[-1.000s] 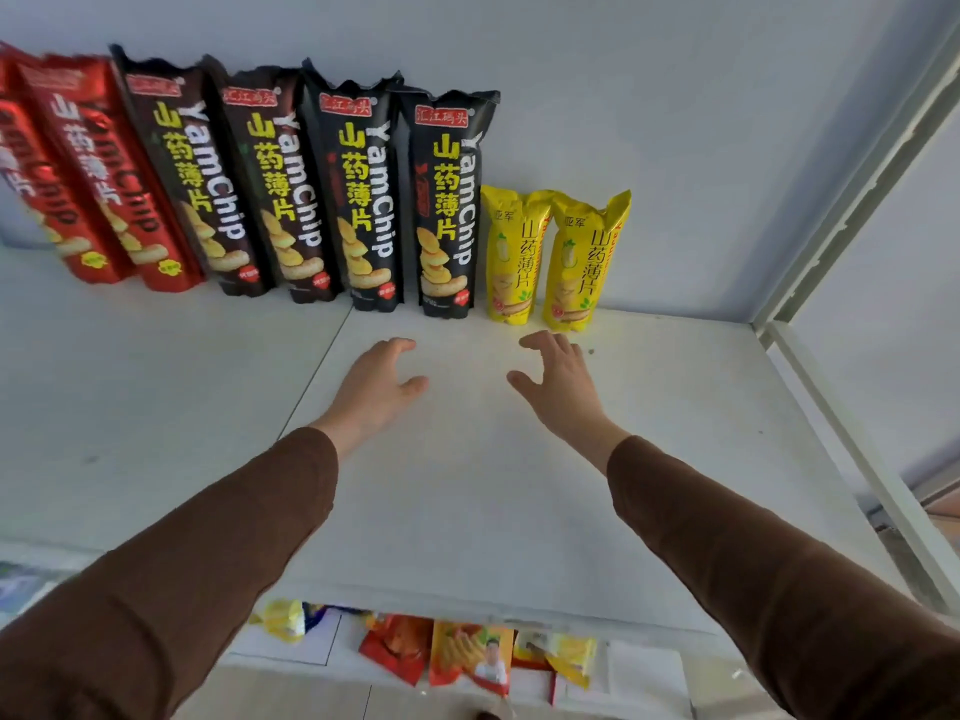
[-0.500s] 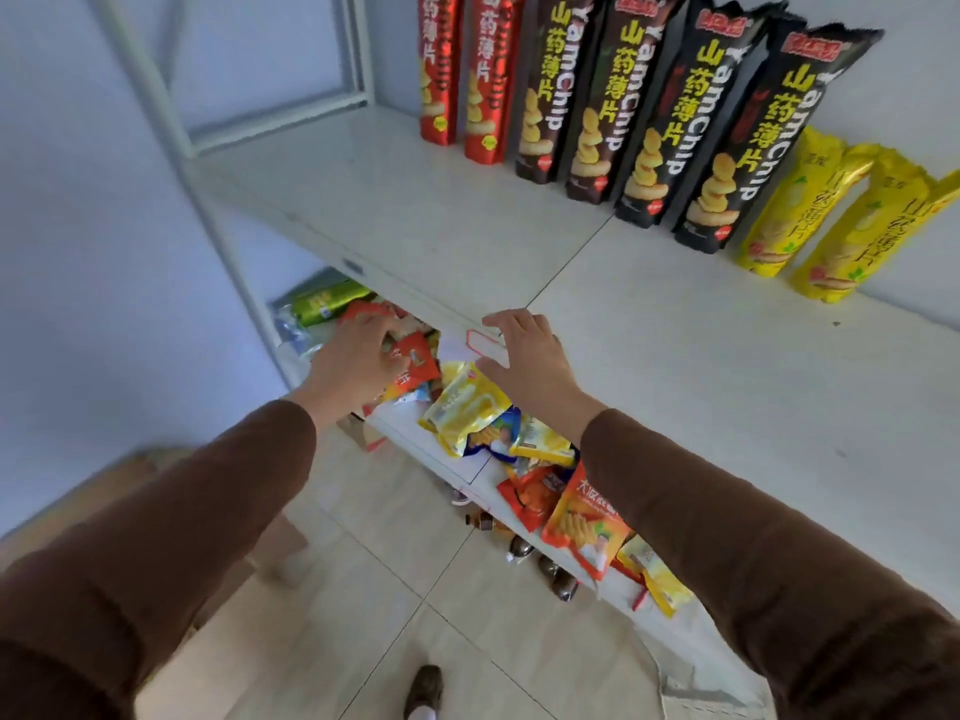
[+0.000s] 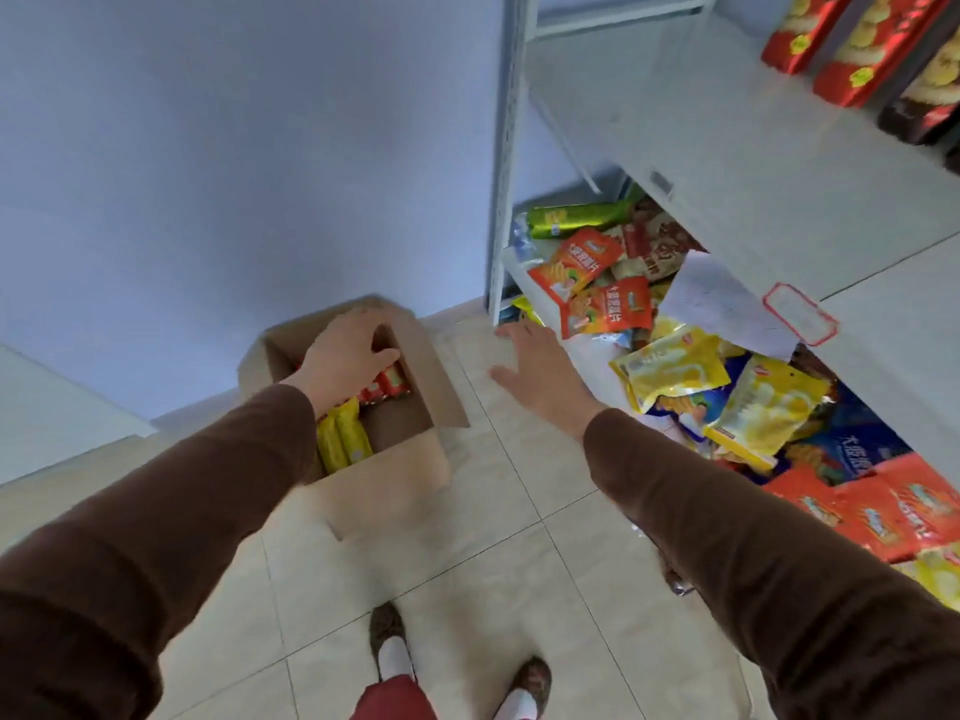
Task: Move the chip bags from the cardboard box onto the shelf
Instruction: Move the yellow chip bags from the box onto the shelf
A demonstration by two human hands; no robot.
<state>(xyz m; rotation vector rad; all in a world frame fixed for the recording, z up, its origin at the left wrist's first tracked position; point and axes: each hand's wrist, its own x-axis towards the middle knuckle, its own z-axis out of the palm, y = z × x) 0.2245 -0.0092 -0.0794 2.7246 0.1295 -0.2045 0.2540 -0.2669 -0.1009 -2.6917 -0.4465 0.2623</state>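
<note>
An open cardboard box [image 3: 395, 478] stands on the tiled floor by the wall. Inside it lie yellow chip bags [image 3: 343, 440] and red chip bags [image 3: 388, 384]. My left hand [image 3: 345, 353] reaches into the box, its fingers curled down over the red bags; whether it grips one is hidden. To the right of the box, my right hand [image 3: 540, 376] hovers over the floor, fingers spread and holding nothing. The white shelf [image 3: 753, 163] is at the upper right, with red chip bags [image 3: 831, 44] and a black one [image 3: 924, 106] standing along its back.
Below it, a lower shelf board holds a loose heap of snack bags [image 3: 675, 371], and a white paper [image 3: 722, 298] hangs from the shelf edge. The shelf's metal post [image 3: 506, 148] stands right of the box. My feet [image 3: 395, 646] are on the tiles.
My view has swung from the shelf down and left to the floor. Both hands left the shelf; the left has dropped into the box and the right now hangs over the floor.
</note>
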